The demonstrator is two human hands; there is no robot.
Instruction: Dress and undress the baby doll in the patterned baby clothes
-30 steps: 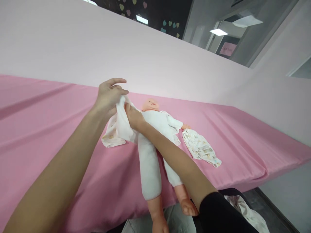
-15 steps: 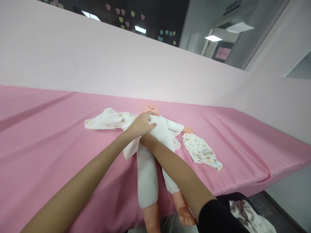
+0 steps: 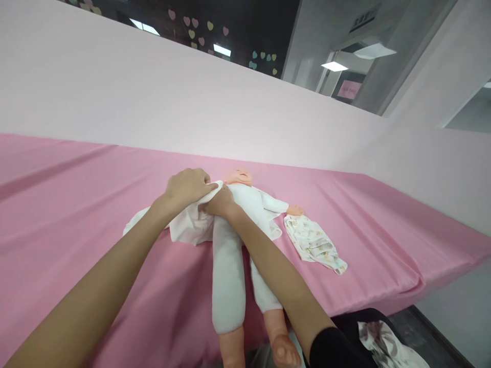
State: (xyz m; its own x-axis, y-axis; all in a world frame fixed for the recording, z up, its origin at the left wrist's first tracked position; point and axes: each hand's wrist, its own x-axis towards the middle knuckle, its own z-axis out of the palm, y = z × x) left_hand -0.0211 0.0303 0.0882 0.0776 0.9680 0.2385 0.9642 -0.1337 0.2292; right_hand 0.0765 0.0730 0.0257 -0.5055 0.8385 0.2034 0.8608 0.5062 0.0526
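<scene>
A baby doll (image 3: 248, 204) with a white cloth body lies on its back, feet toward me. A white baby shirt (image 3: 190, 225) is spread under it and bunched at its left side in the picture. My left hand (image 3: 188, 185) is closed on the shirt's edge, lifting it beside the doll's chest. My right hand (image 3: 220, 201) reaches across the doll and is closed at its side, against the shirt. Its fingers are partly hidden in the cloth, so what they grip is unclear. The doll's arm on that side is out of sight.
Folded, patterned baby clothing (image 3: 315, 243) lies right of the doll, by its outstretched hand. The pink sheet (image 3: 383, 225) covers a padded surface against a white wall (image 3: 153, 102). A window (image 3: 238, 30) is above. Dark and white fabric (image 3: 387, 342) shows below the front edge.
My left hand has moved left from the doll's chest and taken hold of the shirt, pulling its edge up. My right hand has shifted up to the doll's side and now shows more.
</scene>
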